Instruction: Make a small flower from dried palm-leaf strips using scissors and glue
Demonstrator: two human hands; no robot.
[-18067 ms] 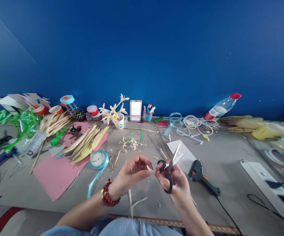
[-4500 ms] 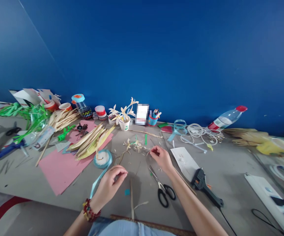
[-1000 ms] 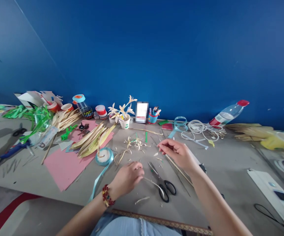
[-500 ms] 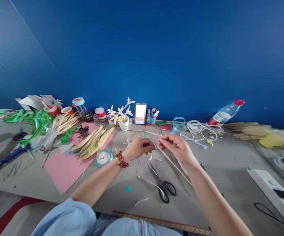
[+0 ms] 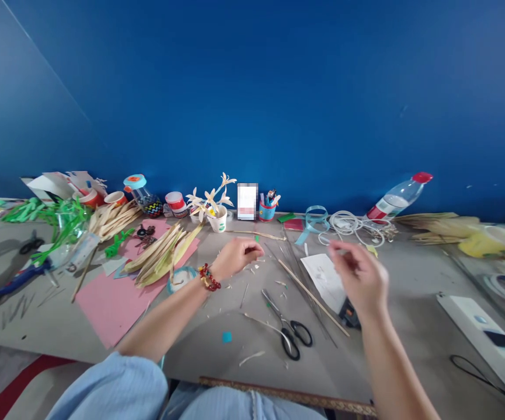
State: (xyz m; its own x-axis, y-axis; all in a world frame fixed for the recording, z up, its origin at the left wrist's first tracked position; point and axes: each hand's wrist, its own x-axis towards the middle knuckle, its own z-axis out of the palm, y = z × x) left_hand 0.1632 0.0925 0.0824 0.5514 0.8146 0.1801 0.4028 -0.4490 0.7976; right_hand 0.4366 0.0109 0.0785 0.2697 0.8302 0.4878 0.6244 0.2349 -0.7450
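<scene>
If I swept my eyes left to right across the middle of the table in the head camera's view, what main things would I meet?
Blue glue gun → pink paper → left hand → black-handled scissors → right hand → white power strip.

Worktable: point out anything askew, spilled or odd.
Loose scraps litter the table around the scissors, and a pale strip reaches their handle end, where it looks misplaced. No liquid spill is visible.

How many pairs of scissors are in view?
2. Black-handled scissors lie at the lower middle; the second pair lies at far left, beyond the blue glue gun. Others may be hidden.
</scene>
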